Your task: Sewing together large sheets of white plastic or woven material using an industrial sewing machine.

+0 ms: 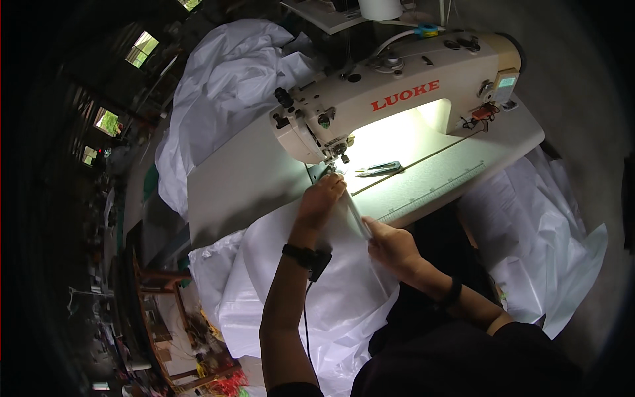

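Observation:
A white sheet of thin, plastic-like material (297, 271) hangs over the near edge of a sewing machine (390, 99) and down toward my lap. Close by the needle and presser foot, my left hand (322, 196) pinches the sheet's folded edge. My right hand (395, 250) grips the same edge lower down, nearer to me, with the fold running straight between both hands. On the lit machine bed lies a pair of thread snips (379, 169), just right of the needle. The stitching point itself is partly hidden behind my left fingers.
More white sheeting (225, 86) is heaped behind the machine table (231, 172) on the left. Another white pile (529, 231) hangs at the right. A wooden frame (165, 291) stands on the floor at lower left. A cable runs from my left wristband.

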### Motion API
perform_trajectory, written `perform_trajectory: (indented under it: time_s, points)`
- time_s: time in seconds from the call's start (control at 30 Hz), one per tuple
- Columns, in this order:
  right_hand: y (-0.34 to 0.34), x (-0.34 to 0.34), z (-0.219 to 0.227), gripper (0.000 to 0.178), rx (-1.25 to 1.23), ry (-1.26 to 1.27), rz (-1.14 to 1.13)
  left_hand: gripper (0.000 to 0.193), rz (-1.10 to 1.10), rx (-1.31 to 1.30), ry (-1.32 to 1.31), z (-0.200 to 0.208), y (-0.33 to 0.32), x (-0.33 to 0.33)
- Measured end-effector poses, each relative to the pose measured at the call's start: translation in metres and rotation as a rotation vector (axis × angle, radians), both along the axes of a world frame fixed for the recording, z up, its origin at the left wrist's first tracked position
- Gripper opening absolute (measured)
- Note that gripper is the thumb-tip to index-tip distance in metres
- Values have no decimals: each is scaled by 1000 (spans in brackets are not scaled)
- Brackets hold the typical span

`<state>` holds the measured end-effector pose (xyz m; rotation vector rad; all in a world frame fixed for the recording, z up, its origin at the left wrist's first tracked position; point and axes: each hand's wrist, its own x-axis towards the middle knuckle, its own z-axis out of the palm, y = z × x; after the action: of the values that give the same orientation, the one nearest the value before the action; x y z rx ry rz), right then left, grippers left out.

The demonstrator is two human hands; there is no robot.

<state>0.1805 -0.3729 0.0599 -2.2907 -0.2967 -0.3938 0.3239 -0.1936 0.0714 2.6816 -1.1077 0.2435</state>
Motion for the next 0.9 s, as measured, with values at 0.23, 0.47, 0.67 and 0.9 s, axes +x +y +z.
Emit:
perform_trajectory:
  time_s: [0.23,0.47,0.67,0.9]
  points:
    - [18,6,-5,47,-541,5,60,42,153,-42,-155,-2,-3,-45]
    - [16,32,4,47,-467,119,86,53,202,-125,-111,-9,-7,-32]
    - [14,43,8,44,-422,165,121,55,242,-149,-48,-6,-7,-21]
    - [15,42,12,48,-471,172,136,48,346,-68,-49,-16,-19,-40]
